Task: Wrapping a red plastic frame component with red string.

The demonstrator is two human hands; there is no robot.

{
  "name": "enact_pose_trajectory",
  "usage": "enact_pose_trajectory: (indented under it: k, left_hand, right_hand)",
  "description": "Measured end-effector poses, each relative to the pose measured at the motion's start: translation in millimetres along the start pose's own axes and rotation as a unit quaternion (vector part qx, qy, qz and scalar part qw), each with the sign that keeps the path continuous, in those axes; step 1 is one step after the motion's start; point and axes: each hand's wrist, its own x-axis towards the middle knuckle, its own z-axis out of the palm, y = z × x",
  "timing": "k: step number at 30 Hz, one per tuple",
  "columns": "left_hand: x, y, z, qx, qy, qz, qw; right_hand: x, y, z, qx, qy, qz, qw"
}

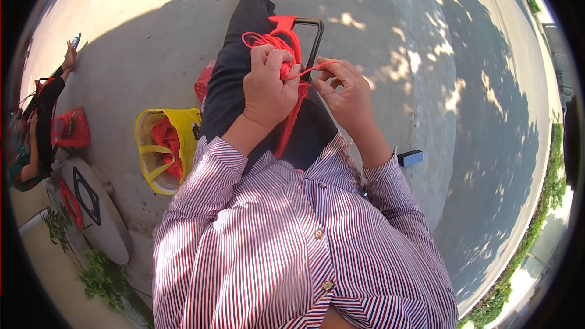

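No legible text, numbers or signs. Yellow bag point(185, 141): dark marks on side wall, by its right edge; too small, can't tell whether lettering or picture. Small blue-and-black box point(411, 158): nothing readable on visible faces.

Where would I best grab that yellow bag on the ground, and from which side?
Probably by its yellow strap, from above: it curves across the open mouth of the bag, so fingers could likely hook under it. The left hand is nearer, but it holds red cord.
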Motion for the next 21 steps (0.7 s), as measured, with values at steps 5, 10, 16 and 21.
enact_pose_trajectory:
  k: [5, 10, 16, 21]
  left_hand:
    - [2, 29, -1, -0.149, 0.009, 0.067, 0.987]
    - [30, 5, -24, -0.55, -0.117, -0.473, 0.678]
    - [10, -26, -18, -0.552, -0.141, -0.504, 0.649]
    - [0, -21, -9, -0.526, -0.175, -0.448, 0.701]
  right_hand:
    - [-6, 4, 24, -0.107, 0.05, -0.131, 0.984]
    - [-6, 16, 18, -0.045, 0.067, -0.222, 0.972]
    - [-11, 14, 15, 0.431, 0.158, 0.045, 0.887]
    - [13, 4, -18, 0.671, 0.247, 0.074, 0.695]
